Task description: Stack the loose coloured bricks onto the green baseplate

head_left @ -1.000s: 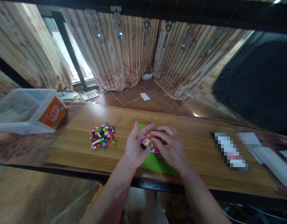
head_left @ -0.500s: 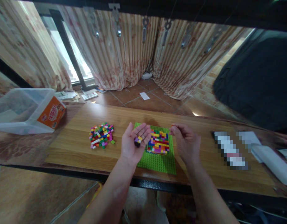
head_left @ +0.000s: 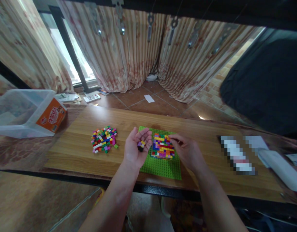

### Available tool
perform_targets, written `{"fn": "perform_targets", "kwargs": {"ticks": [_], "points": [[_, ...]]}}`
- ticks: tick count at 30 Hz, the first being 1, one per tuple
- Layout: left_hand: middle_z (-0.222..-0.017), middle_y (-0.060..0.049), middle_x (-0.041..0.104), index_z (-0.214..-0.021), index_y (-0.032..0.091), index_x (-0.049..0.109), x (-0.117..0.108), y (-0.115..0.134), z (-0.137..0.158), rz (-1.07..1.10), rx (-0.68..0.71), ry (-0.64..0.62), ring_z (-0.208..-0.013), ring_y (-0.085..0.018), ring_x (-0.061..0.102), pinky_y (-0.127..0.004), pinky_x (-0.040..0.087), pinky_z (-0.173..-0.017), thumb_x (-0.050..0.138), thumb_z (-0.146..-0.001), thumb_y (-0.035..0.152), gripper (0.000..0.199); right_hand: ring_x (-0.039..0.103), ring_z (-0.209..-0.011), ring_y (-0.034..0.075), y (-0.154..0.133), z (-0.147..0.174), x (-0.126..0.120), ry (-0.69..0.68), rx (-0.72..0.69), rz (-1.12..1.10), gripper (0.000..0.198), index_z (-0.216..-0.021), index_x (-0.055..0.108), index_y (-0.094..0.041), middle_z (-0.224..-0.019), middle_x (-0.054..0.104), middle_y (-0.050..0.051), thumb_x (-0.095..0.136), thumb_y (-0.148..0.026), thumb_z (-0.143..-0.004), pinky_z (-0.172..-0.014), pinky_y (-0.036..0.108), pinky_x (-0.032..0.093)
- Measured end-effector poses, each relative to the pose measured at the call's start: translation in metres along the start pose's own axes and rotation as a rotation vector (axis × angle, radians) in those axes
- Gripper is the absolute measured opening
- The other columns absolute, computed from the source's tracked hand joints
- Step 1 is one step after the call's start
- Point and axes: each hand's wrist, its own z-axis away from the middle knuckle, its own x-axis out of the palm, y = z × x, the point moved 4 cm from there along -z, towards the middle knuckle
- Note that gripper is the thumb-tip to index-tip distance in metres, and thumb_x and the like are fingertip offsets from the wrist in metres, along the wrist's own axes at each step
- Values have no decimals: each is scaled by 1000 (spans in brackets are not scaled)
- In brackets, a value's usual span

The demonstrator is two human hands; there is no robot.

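Note:
My left hand (head_left: 135, 149) is palm up with its fingers slightly curled. Several small toy bricks (head_left: 141, 145), yellow, purple and black among them, rest on its fingers. My right hand (head_left: 188, 151) pinches at the upper right corner of a multicoloured brick build (head_left: 163, 147). A small orange brick seems to be at its fingertips, mostly covered by them. Under the build lies a green studded baseplate (head_left: 160, 169), its near part bare. A loose pile of mixed bricks (head_left: 104, 139) lies on the wooden board, left of my left hand.
A clear plastic bin (head_left: 24, 112) with an orange label stands at the far left. The wooden board (head_left: 78, 158) runs across the table. On the right are a blurred-out object (head_left: 237, 156) and a long white object (head_left: 283, 169). Curtains (head_left: 129, 58) hang beyond.
My right hand has moved left and slightly down, bringing its fingertips from beside the build onto its upper right corner. My left hand stays almost in place with its bricks.

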Motion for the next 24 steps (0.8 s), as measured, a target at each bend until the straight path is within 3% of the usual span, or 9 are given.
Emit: {"fn": "perform_targets", "kwargs": {"ticks": [6, 14, 24], "points": [[-72, -10, 67, -84, 6, 69, 0, 0, 0, 2, 1, -6, -58, -10, 61, -18, 51, -53, 46, -94, 35, 38, 69, -83, 21, -4, -2, 2, 31, -111, 171, 18, -90, 74, -25, -91, 76, 5, 57, -26, -87, -79, 35, 53], [-72, -10, 67, -84, 6, 69, -1, 0, 0, 12, 5, 6, -58, -10, 61, -17, 51, -52, 46, -95, 35, 39, 69, -85, 21, -2, -3, 5, 20, -177, 192, 19, -91, 74, -24, -93, 75, 6, 56, -27, -89, -79, 36, 54], [-71, -10, 67, -83, 6, 69, -2, 0, -1, 15, 8, -13, -58, -9, 60, -17, 51, -53, 46, -94, 35, 39, 69, -75, 19, 4, -3, 5, 66, -52, 74, 18, -96, 74, -22, -88, 76, 5, 62, -27, -83, -75, 35, 55]]}}
